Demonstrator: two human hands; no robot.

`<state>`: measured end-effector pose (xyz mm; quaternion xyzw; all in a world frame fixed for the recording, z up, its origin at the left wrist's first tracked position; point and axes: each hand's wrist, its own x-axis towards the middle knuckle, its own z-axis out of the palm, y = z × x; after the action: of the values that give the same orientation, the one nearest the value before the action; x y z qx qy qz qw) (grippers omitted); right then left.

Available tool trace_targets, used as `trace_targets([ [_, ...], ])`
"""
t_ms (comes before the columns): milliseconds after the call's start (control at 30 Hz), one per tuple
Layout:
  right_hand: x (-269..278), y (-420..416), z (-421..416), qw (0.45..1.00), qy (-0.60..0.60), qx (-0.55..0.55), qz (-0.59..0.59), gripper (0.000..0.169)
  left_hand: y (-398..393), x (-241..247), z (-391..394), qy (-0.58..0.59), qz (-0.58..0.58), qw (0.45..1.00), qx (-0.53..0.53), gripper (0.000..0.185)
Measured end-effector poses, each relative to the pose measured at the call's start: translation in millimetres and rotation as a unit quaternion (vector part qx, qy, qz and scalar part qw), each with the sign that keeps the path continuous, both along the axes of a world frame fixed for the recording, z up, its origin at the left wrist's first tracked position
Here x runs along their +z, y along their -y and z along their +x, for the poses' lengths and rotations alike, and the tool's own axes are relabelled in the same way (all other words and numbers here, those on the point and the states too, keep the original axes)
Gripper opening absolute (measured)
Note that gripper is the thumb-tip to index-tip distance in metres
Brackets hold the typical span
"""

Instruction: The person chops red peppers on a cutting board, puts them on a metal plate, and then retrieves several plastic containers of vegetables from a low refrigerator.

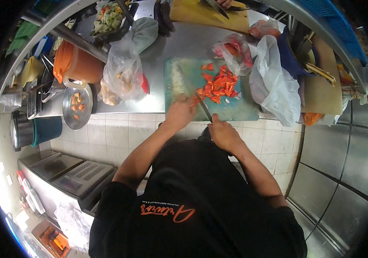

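Note:
My right hand (224, 132) grips the handle of a kitchen knife (202, 104), its long blade slanting up and left across a green cutting board (248, 109). My left hand (181, 111) is at the board's lower left, fingers curled on a red pepper piece (196, 102) right beside the blade. Cut red pepper pieces (221, 84) lie in a loose heap right of the knife, and a few small ones sit above it. The fingertips of my left hand are partly hidden and blurred.
A plastic bag (274, 84) hangs over the counter edge to the right; another with red contents (234, 53) touches the board. Left are a bagged item (122, 71), a metal bowl (68, 117) and an orange container (80, 63). Another person's hand (225, 3) is above a yellow board (190, 13).

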<state>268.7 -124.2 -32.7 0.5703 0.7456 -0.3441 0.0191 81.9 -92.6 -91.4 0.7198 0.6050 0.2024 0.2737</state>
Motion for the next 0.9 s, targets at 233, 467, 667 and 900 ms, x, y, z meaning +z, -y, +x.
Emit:
trace_targets([
  [233, -52.9, -53.2, -13.3, 0.992, -0.098, -0.027, 0.069, 0.04, 0.9, 2.0, -7.8, 0.028, 0.051, 0.997, -0.057, 0.029],
  [467, 18.7, -41.4, -10.1, 1.0, 0.006, 0.012, -0.014, 0.037, 1.8, -9.1, -20.3, 0.021, 0.09, 0.994, -0.054, 0.03],
  [667, 30.9, -5.0, 3.4, 0.999, 0.013, 0.052, 0.0, 0.027, -6.2, -6.8, -12.5, 0.016, 0.072, 0.996, -0.052, 0.023],
  [900, -44.1, -7.0, -13.4, 0.999, -0.037, -0.019, 0.034, 0.03, -8.4, -8.0, -11.5, 0.03, 0.073, 0.995, -0.063, 0.02],
])
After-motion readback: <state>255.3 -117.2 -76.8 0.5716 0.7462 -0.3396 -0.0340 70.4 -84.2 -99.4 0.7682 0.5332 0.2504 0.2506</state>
